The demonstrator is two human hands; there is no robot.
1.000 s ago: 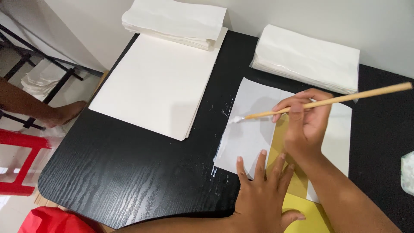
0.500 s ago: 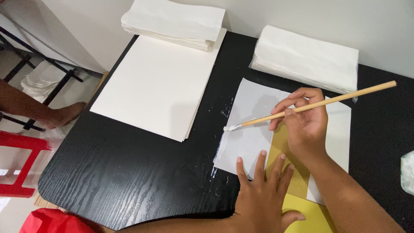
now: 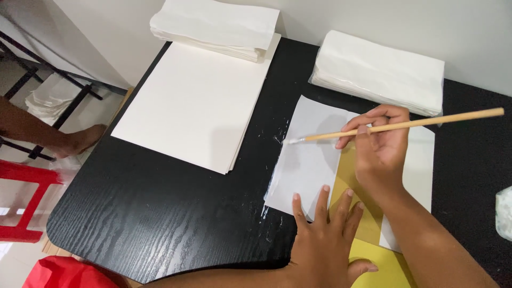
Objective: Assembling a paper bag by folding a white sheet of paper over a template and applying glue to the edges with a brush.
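The right hand (image 3: 381,146) grips the brush (image 3: 394,127) and should drag paste evenly along the white sheet (image 3: 306,160) edge while the flat, spread left hand (image 3: 325,240) pins it.

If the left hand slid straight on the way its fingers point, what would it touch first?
The left hand lies flat, fingers pointing away. Straight on, it would probably meet the right hand holding the brush, though that hand's height above the white sheet is unclear.
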